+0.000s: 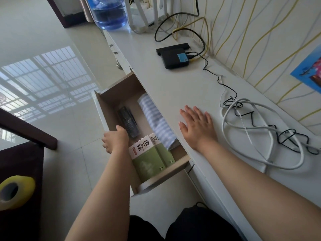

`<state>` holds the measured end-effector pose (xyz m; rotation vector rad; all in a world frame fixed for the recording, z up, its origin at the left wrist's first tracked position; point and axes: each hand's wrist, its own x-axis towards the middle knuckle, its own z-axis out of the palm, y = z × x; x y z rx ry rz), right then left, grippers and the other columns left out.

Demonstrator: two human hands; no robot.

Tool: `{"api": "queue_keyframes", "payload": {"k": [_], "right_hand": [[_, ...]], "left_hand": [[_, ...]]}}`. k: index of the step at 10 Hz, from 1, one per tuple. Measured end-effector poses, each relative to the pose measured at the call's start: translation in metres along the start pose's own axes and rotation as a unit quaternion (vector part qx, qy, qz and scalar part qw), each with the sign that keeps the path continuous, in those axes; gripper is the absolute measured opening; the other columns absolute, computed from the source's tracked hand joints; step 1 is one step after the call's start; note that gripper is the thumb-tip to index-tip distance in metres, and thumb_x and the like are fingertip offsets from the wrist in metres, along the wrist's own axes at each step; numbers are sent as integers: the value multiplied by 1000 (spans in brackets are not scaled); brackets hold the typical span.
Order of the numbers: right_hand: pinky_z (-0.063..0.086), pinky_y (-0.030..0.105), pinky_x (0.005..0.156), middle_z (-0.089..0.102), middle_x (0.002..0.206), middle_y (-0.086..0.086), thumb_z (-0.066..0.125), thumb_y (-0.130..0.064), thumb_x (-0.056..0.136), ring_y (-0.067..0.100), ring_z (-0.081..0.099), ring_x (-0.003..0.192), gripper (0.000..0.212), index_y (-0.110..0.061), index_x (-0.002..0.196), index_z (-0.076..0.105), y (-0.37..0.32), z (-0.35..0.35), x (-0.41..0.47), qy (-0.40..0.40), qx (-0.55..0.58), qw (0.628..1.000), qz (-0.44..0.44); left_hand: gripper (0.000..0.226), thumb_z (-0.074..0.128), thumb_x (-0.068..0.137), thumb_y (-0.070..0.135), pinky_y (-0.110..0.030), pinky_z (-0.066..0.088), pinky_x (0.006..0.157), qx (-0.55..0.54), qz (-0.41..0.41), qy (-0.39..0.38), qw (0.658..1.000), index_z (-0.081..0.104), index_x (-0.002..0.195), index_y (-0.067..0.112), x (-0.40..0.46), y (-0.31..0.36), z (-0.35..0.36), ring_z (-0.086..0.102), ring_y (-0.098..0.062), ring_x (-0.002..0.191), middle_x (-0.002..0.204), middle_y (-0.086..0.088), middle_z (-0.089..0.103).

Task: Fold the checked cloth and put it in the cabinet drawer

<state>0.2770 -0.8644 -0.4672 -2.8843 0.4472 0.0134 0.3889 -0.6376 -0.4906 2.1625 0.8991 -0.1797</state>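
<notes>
Dark trousers (182, 226) fill the bottom edge, both bare forearms reaching up from there. Yellow tape roll (14, 192) sits on a dark wooden table (22, 160) at lower left. White cabinet (173, 84) runs along a striped wall, its drawer (107, 105) pulled open over a glossy tiled floor (52, 75) that reflects a window grille. Inside the drawer: black remote (128, 121) near the front panel, two green-and-white boxes (149, 157) at the near end, and the checked cloth (156, 119) folded along the back, partly tucked under the cabinet top, touching the boxes. On the top: black router box (173, 58) with cables, a loose coil of white cable (260, 136) tangled with black wire (286, 136) near the right hand, a blue water bottle (109, 13) at the far end, a blue picture (311, 70) on the wall. Left hand (114, 140) grips the drawer's front panel, fingers curled over its top edge beside the remote. Right hand (198, 126) lies flat on the cabinet top, fingers straight and spread, holding nothing.
</notes>
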Motion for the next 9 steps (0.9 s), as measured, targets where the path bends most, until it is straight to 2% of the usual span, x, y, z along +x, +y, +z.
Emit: {"api": "queue_keyframes", "payload": {"k": [1, 2, 3, 4, 5, 6, 7, 8, 9], "right_hand": [[1, 43, 118, 11, 160, -11, 18, -47, 95, 15, 5, 148, 55, -32, 149, 18, 1, 0, 0, -5, -5, 1000, -1], [1, 43, 118, 10, 160, -10, 12, -48, 91, 15, 4, 148, 60, -32, 149, 17, 1, 0, 1, -11, -8, 1000, -3], [1, 44, 117, 11, 160, -9, 12, -47, 90, 17, 5, 148, 62, -31, 149, 18, 0, 0, 0, -8, -5, 1000, -4], [1, 45, 118, 10, 160, -9, 9, -47, 90, 17, 4, 148, 62, -31, 149, 17, 1, 1, 0, -6, -6, 1000, -8], [3, 46, 117, 14, 159, -8, 1, -50, 85, 19, 8, 148, 70, -30, 148, 21, 0, 2, 1, 5, 2, 1000, -11], [3, 47, 117, 14, 159, -9, -3, -51, 81, 18, 8, 148, 74, -31, 148, 21, 0, 3, 0, 4, -1, 1000, -9], [4, 47, 117, 14, 159, -9, -4, -52, 80, 18, 8, 148, 75, -31, 148, 21, 0, 2, 0, 0, -1, 1000, -6], [5, 47, 116, 16, 159, -9, -4, -52, 80, 18, 9, 147, 76, -31, 148, 22, -2, 1, 0, 1, 2, 1000, -8], [6, 47, 116, 17, 159, -9, -3, -52, 80, 18, 10, 147, 76, -31, 148, 23, -2, -1, 1, 3, 6, 1000, -7]], "left_hand": [[54, 42, 92, 43, -44, 46, 97, -65, 22, 11, 998, 44, 134, 9, -4, -4, -12, 55, -34, 114, 129, -12, 56], [37, 43, 93, 31, -32, 45, 76, -122, 72, 28, 989, 48, 126, 13, -11, 6, -24, 55, -22, 91, 108, -5, 57], [32, 40, 92, 23, -32, 43, 76, -140, 123, 12, 982, 50, 121, 13, -18, 16, -23, 52, -21, 90, 102, -3, 55], [28, 41, 87, 24, -37, 44, 79, -169, 128, -42, 976, 52, 110, 12, -16, 16, -12, 51, -24, 87, 93, -3, 54], [22, 41, 81, 29, -40, 42, 71, -216, 123, -122, 961, 47, 92, 10, -15, 19, 5, 48, -25, 82, 80, -3, 48], [18, 42, 85, 26, -39, 47, 71, -247, 118, -226, 935, 49, 89, 10, -23, 27, 24, 52, -26, 87, 90, -8, 52], [38, 45, 93, 37, -34, 54, 77, -274, 114, -324, 898, 54, 116, 8, -36, 48, 45, 58, -21, 109, 116, -7, 59], [40, 38, 95, 53, -28, 50, 79, -268, 117, -366, 884, 53, 109, 19, -50, 64, 62, 58, -14, 103, 111, 2, 60], [36, 39, 94, 54, -28, 41, 99, -290, 108, -352, 884, 49, 101, 19, -48, 64, 72, 59, -12, 101, 110, 3, 60]]}}
